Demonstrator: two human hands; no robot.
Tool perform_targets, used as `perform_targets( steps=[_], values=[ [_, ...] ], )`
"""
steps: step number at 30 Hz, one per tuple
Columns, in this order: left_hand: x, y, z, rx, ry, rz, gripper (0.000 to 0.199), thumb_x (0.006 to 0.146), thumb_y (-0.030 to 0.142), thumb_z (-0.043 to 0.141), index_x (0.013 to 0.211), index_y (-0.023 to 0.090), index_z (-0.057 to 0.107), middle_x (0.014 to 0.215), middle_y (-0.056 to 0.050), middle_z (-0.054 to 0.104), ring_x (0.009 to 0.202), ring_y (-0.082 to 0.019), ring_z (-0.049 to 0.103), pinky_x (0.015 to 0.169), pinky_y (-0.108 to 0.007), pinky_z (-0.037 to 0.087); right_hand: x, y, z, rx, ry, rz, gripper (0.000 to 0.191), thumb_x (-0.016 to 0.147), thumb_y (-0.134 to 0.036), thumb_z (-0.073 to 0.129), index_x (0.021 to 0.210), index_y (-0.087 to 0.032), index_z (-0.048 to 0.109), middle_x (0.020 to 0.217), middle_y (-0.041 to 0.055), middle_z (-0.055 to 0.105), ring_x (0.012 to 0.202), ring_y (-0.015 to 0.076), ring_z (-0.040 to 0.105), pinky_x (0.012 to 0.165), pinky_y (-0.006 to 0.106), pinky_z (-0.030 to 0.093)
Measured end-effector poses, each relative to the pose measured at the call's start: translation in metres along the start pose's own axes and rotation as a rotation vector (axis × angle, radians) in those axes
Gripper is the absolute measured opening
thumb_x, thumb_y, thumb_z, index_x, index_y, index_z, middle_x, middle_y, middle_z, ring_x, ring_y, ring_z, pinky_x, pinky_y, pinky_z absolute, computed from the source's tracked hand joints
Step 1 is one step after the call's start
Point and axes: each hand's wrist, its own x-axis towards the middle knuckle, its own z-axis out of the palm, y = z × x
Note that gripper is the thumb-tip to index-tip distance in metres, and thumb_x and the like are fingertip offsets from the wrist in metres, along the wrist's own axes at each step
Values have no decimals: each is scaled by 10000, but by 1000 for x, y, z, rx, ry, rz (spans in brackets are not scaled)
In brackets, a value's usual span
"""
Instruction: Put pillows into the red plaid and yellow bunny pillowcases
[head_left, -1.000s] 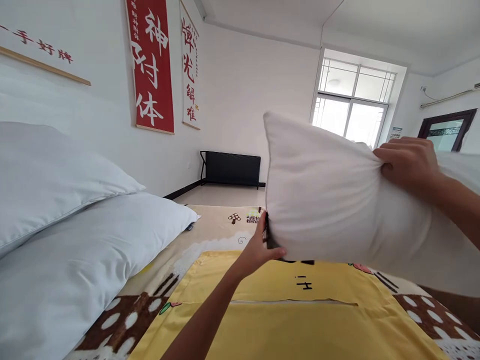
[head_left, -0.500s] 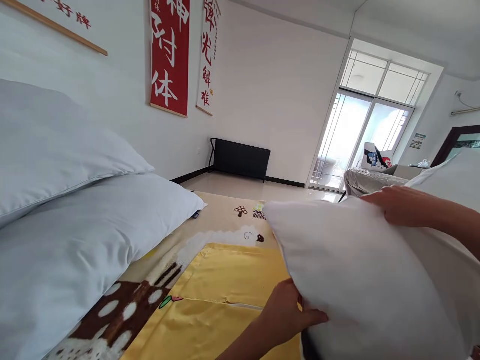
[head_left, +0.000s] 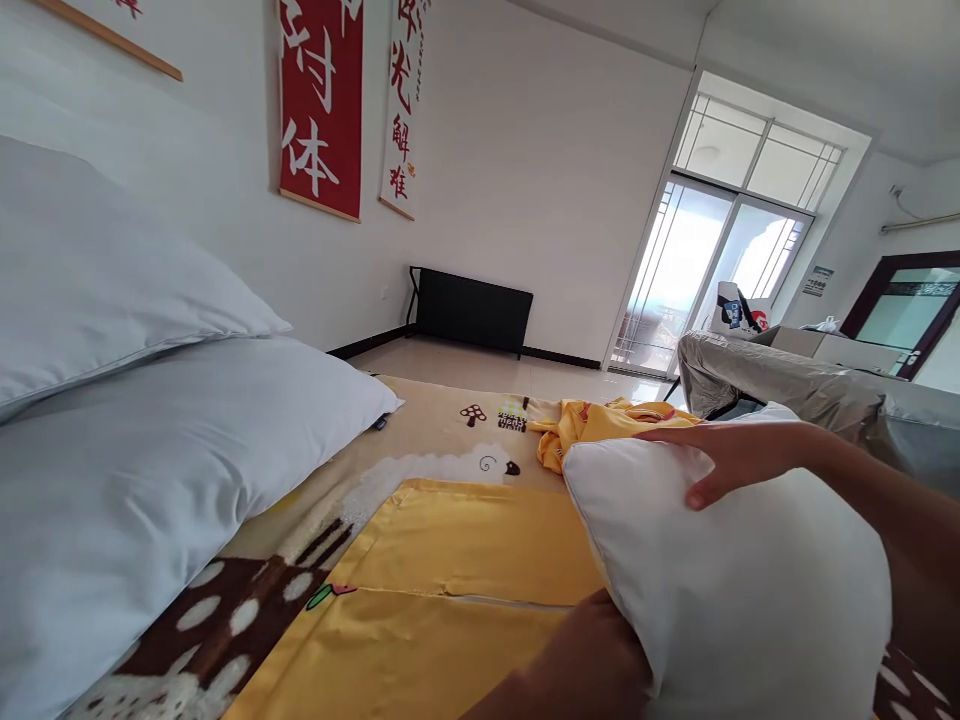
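A plump white pillow is tilted and bent between my hands at the right of the head view. My right hand grips its far edge, the thumb on the near face and the fingers over the top. Low at its left edge, my left hand holds the pillow from beneath, with the fingers hidden behind it. Under and beside it, a yellow pillowcase lies flat, a slit-like opening across its middle. Crumpled yellow fabric lies just beyond the pillow.
Two white pillows, an upper one and a lower one, are stacked at the left on a patterned blanket. A plastic-covered sofa stands at the right rear. A black folded table leans against the far wall.
The pillow has folded up and drawn in, uncovering the crumpled yellow fabric behind it. My left hand has slid under its edge. My right hand has moved slightly left and lower.
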Motion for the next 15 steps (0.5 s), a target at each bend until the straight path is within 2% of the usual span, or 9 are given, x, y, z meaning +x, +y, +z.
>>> perform_targets(
  steps=[1, 3, 7, 9, 12, 14, 15],
  values=[
    [0, 1, 0, 15, 0, 11, 237, 777, 174, 570, 999, 185, 651, 992, -72, 716, 985, -233, 632, 972, -343, 425, 5, -6, 6, 69, -30, -12, 815, 730, -489, 690, 1446, -265, 371, 1423, 77, 465, 1268, 284, 471, 1028, 353, 390],
    [-2, 1, 1, 41, -5, -15, 169, 777, 177, 577, 921, 183, 667, 895, -82, 719, 915, -234, 646, 949, -364, 432, 16, -13, 21, 141, 22, -20, 853, 668, -495, 738, 1419, -265, 407, 1393, 73, 495, 1257, 302, 471, 1056, 385, 356],
    [-4, -1, -10, 8, 33, -231, 102, 769, 279, 639, 803, 188, 670, 819, -92, 700, 896, -251, 633, 939, -404, 420, 25, -16, 40, 235, 97, -7, 556, 641, -480, 748, 1116, -210, 644, 1080, 42, 677, 976, 254, 622, 897, 358, 467],
    [-3, -1, -20, -95, 57, -397, 219, 737, 389, 685, 846, 200, 672, 910, -91, 694, 956, -269, 611, 934, -406, 422, 17, -20, 34, 250, 144, -34, 411, 677, -458, 722, 967, -170, 677, 963, 37, 700, 880, 234, 636, 826, 331, 485],
    [-1, 3, -34, -370, 77, -642, 534, 653, 481, 733, 1101, 213, 618, 1143, -96, 635, 1042, -282, 578, 904, -389, 452, -7, -33, 9, 235, 255, -6, 315, 693, -423, 718, 841, -147, 693, 855, 38, 707, 806, 233, 638, 746, 312, 490],
    [0, 9, -40, -588, 95, -709, 751, 599, 483, 763, 1255, 207, 522, 1219, -101, 603, 1076, -290, 564, 897, -394, 466, -26, -46, -6, 215, 366, 65, 266, 690, -404, 723, 791, -158, 707, 792, 38, 703, 756, 238, 636, 681, 312, 489],
    [0, 13, -42, -682, 115, -708, 800, 586, 479, 769, 1287, 209, 494, 1232, -98, 601, 1087, -293, 561, 901, -399, 469, -33, -54, -11, 193, 439, 87, 235, 686, -393, 725, 760, -171, 710, 753, 32, 696, 726, 234, 631, 650, 310, 485]
  ],
)
